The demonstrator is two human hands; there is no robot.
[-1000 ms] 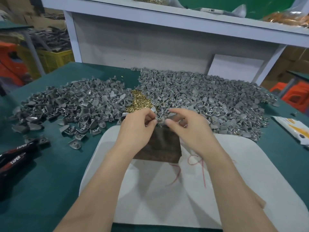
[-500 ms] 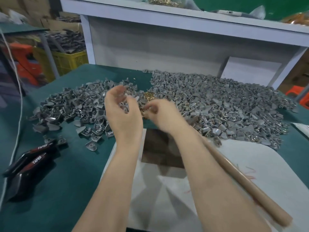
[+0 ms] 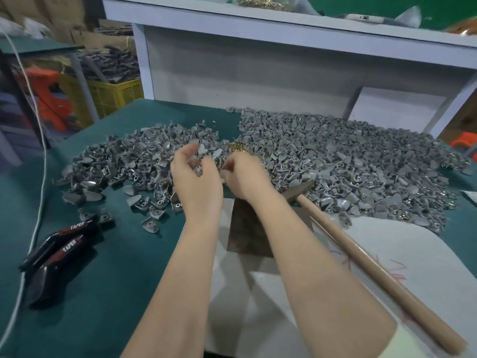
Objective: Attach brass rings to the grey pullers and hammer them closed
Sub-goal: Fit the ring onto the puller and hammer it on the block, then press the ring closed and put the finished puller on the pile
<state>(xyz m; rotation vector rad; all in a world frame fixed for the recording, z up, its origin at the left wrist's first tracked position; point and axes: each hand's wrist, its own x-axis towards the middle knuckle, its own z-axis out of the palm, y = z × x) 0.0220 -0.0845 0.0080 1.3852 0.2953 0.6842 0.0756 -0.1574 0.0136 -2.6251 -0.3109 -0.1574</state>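
Grey pullers lie in two heaps on the green table: a left heap (image 3: 124,166) and a larger right heap (image 3: 348,161). A small pile of brass rings (image 3: 237,146) sits between them. My left hand (image 3: 196,177) hovers over the inner edge of the left heap with its fingers loosely curled, and I see nothing held in it. My right hand (image 3: 244,174) is at the near edge of the ring pile, fingertips pinched on a small piece that looks like a brass ring. A wooden-handled hammer (image 3: 361,254) lies on the white board, its head (image 3: 300,188) by my right wrist.
A dark metal block (image 3: 245,233) stands on the white board (image 3: 387,254) under my forearms. Black-handled pliers (image 3: 62,246) lie at the front left near a white cable (image 3: 38,202). A white shelf unit (image 3: 258,68) closes off the back of the table.
Both hands left the dark block and moved up and away to the heaps. The left hand opened over the left heap. The view shifted, bringing the hammer into sight.
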